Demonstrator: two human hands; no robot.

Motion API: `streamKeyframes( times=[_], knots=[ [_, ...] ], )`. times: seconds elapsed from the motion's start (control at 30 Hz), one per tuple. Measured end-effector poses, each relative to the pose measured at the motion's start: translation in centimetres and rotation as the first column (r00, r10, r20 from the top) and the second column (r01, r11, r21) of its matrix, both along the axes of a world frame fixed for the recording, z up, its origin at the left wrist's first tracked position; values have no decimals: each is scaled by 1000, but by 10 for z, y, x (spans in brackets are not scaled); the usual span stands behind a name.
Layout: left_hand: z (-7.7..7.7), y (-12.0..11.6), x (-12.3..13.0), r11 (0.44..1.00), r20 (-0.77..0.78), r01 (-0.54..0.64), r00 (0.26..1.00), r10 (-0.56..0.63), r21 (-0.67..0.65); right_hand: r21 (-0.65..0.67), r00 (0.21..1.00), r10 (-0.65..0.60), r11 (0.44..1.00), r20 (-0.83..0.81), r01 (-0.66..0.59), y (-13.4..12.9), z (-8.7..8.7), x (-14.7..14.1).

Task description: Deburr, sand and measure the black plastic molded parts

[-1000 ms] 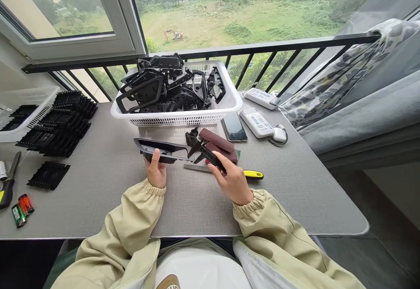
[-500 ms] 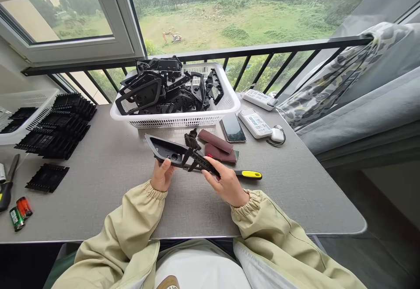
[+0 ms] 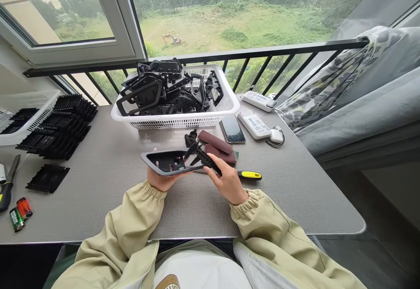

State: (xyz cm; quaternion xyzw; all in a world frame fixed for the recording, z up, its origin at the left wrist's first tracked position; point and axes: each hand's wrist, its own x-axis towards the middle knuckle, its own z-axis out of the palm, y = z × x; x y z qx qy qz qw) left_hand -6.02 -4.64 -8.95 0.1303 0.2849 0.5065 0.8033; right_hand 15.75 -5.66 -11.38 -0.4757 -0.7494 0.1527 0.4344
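My left hand is closed round the underside of a dark plastic bezel, a long tapered frame with a recessed middle, held above the table. Most of the left fingers are hidden beneath it. My right hand grips a black caliper, its jaws pointing left at the bezel's right end. Whether the jaws touch the bezel I cannot tell. Just behind the caliper lie a small black plastic piece and reddish-brown sandpaper pieces. A yellow-and-black handle shows beside my right hand.
A white basket heaped with black plastic parts stands at the back. Stacked black slotted plates, batteries and a black-handled knife lie left. A phone and white devices lie right, near the railing.
My left hand has turned the bezel so its recessed face shows more, and its thumb has left the near edge. The caliper has moved slightly right, off the bezel's middle.
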Motion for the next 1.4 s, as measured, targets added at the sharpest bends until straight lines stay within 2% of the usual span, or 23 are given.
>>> streamKeyframes(
  times=[0.1, 0.2, 0.27, 0.4, 0.47, 0.5, 0.6, 0.67, 0.73, 0.8, 0.9, 1.1, 1.4],
  knots=[
    [-4, -1, 0, 985, 149, 126, 983, -108, -118, -5, 1000, 9, 1000, 20, -9, 1, -1, 0],
    [-7, -2, 2, 977, 224, 189, 961, -164, -95, 9, 999, 18, 1000, 26, -18, 1, -1, 1],
    [-8, -3, 3, 962, 235, 267, 940, -248, -54, 15, 1000, 8, 1000, 28, -8, 2, -1, 1],
    [-11, -1, 4, 842, 186, 539, 826, -533, 19, 5, 999, -43, 999, 28, 43, 3, 2, 4],
    [-13, 1, 4, 796, 149, 603, 783, -604, 56, 11, 998, -52, 999, 23, 52, 3, 5, 5],
    [-14, 1, 4, 793, 138, 605, 782, -608, 71, 14, 998, -51, 999, 21, 51, 3, 6, 5],
    [-14, -1, 4, 863, 127, 496, 853, -505, 102, 39, 997, -71, 997, 6, 70, 2, 10, 5],
    [-11, -4, 5, 928, 104, 353, 925, -365, 121, 76, 993, -118, 990, -24, 119, 1, 12, 5],
    [-8, -6, 6, 968, 67, 214, 972, -224, 131, 105, 991, -129, 986, -34, 132, 0, 13, 5],
    [-5, -7, 6, 988, 32, 108, 993, -113, 113, 127, 997, -75, 989, -1, 75, -1, 14, 4],
    [-4, -5, 6, 998, -25, 11, 1000, -9, 62, 158, 996, 13, 987, 84, -27, -2, 12, 3],
    [-1, -4, 7, 999, -84, -7, 996, 11, 44, 134, 984, 10, 990, 178, -35, -3, 6, 5],
    [1, -3, 9, 998, -111, 19, 994, -12, 68, 19, 991, 55, 998, 124, -58, -7, 9, 9]
  ],
)
